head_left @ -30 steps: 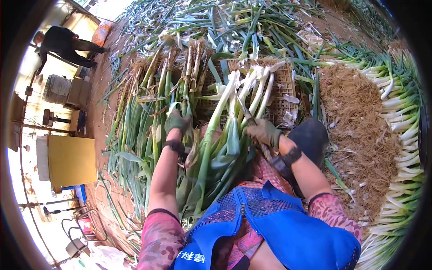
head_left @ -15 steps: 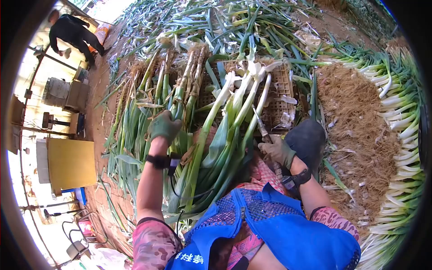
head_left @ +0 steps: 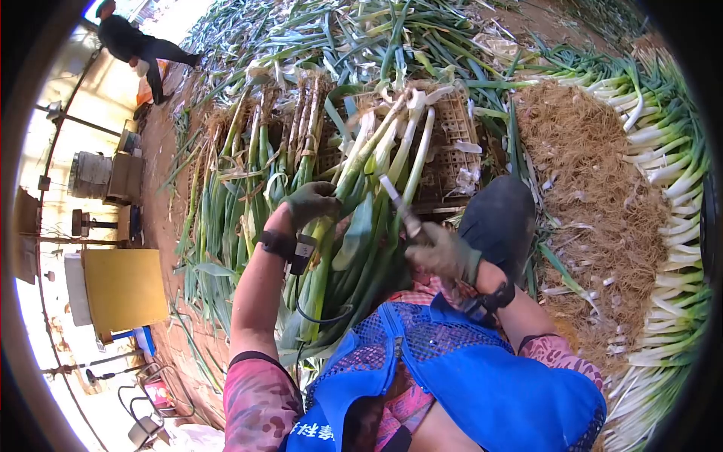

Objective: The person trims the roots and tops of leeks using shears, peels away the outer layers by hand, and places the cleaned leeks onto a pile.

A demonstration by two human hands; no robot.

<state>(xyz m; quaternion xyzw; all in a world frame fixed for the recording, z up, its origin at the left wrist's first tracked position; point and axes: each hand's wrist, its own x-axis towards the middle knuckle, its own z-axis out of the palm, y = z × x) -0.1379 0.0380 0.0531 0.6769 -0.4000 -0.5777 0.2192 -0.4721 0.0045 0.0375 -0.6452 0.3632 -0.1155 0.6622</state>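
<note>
My left hand (head_left: 312, 204), in a dark green glove, is closed round a long green onion (head_left: 360, 160). Its root end points up and away, over several white-stemmed green onions (head_left: 416, 154) lying across my lap. To the right my gloved right hand (head_left: 446, 253) grips a wand-like tool (head_left: 400, 204) with a slim, pale metal tip. That tip points up and left, close to the onion stems. Left of my left hand lie uncleaned green onions (head_left: 260, 143), with brown roots and dry outer leaves.
A plastic crate (head_left: 455, 124) stands under the stems, ahead of my knee (head_left: 498, 226). Cut roots (head_left: 595, 203) form a heap at right, bordered by a row of white-stemmed onions (head_left: 681, 260). Loose leaves (head_left: 331, 38) cover the far ground. A person (head_left: 139, 45) walks at far left.
My left hand has moved right from the uncleaned onions, bringing one over the white-stemmed ones. My right hand and its tool have shifted left towards it. The person at far left has changed stride.
</note>
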